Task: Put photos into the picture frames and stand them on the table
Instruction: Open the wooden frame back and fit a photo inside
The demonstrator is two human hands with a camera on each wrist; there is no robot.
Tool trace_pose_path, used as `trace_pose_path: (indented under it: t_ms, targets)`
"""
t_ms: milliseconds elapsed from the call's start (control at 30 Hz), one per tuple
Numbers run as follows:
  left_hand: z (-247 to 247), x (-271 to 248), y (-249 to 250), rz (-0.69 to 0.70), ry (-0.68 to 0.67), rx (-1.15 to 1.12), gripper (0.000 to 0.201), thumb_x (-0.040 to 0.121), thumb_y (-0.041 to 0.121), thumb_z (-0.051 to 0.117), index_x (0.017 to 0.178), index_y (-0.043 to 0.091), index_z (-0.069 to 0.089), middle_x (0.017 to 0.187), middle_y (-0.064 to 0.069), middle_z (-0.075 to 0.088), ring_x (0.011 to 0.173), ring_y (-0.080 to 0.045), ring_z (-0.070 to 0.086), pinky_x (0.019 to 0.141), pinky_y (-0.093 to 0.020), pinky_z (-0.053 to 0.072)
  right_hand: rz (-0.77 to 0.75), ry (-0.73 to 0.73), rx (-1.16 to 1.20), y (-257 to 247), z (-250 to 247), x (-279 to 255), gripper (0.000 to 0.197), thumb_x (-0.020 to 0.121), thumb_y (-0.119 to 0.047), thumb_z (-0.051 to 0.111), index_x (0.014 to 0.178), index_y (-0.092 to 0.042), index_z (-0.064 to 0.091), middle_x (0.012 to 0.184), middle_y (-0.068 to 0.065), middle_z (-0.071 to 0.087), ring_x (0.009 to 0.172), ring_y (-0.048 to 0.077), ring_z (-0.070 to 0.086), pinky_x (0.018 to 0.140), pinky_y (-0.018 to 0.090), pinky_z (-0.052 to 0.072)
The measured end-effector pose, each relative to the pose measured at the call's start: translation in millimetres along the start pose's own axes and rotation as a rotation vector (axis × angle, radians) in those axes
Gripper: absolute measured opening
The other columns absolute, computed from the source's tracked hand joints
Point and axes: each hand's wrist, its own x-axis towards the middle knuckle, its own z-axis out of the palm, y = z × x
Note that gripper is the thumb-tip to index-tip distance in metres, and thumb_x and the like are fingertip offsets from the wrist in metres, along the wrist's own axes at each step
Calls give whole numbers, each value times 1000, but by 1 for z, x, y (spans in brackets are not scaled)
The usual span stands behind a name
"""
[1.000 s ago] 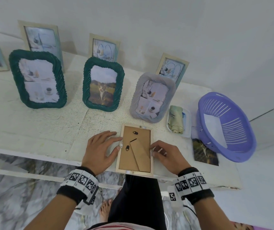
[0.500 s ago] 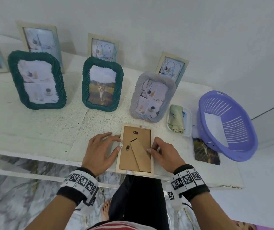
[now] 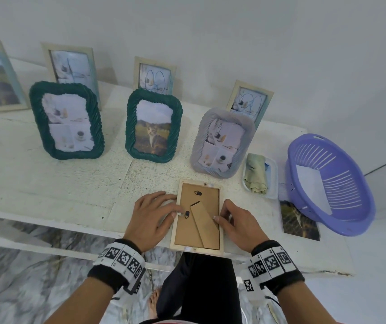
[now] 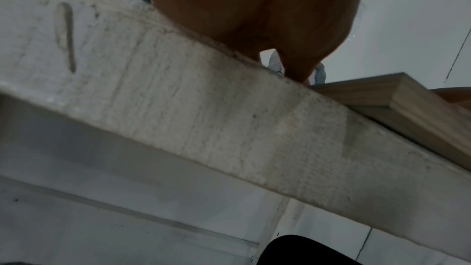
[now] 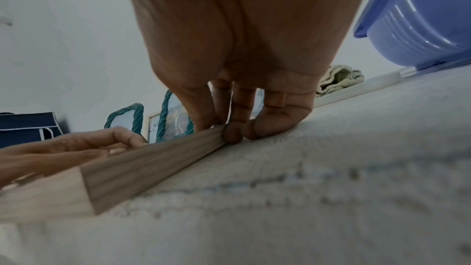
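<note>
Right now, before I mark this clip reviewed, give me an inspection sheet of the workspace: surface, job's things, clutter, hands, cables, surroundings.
Surface: white table, rough and worn.
Job's things: wooden frame face down at the near edge, cardboard back up; loose photo flat beside the purple basket; two green frames, one grey frame and four pale frames standing with pictures in.
Clutter: folded cloth on a small white tray.
Hands: left hand fingers at a black clip on the frame's left side; right hand grips its right edge.
Cables: nothing seen on the table.
Surroundings: white wall, marbled floor.
</note>
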Motion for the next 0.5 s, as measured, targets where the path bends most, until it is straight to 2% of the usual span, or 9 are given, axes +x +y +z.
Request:
trace_pose_path:
  t_ms: [167, 233, 300, 400, 500]
  targets:
    - [1, -1, -3, 5, 6, -7, 29, 97, 43, 35, 111, 50, 59, 132, 24, 53, 134, -6, 36, 106, -38, 27, 1, -19, -58, -6, -9, 6, 19, 89, -36, 60, 90, -19, 51, 79, -3, 59, 70, 13, 54, 67, 32, 49]
    - [0, -1, -4, -8, 11, -14, 29, 97, 45, 36, 117, 48, 57, 132, 26, 53, 134, -4, 34, 107, -36, 26, -19, 106, -94, -11, -12, 13, 18, 89, -34, 60, 99, -20, 56, 85, -5, 56, 76, 14, 54, 68, 29, 47]
    - [0, 0, -4, -18, 19, -29, 31, 96, 47, 37, 120, 47, 56, 132, 27, 52, 135, -2, 33, 107, -33, 24, -63, 206, -136, -15, -13, 23, 26, 91, -27, 58, 115, -17, 58, 98, -1, 55, 88, 17, 53, 76, 31, 47]
    - [0, 0, -4, -5, 23, -35, 31, 96, 48, 38, 121, 46, 57, 131, 28, 53, 135, -1, 34, 107, -32, 23, -59, 145, -201, -20, -10, 38, 45, 92, -20, 51, 136, -14, 49, 120, 8, 51, 105, 26, 49, 88, 37, 46]
    - [0, 0, -4, -1, 32, -33, 30, 96, 48, 39, 120, 47, 56, 130, 28, 53, 134, -1, 34, 107, -32, 24, -22, 74, -249, -22, -6, 46, 48, 91, -15, 49, 139, -14, 48, 122, 12, 45, 105, 30, 48, 90, 35, 43]
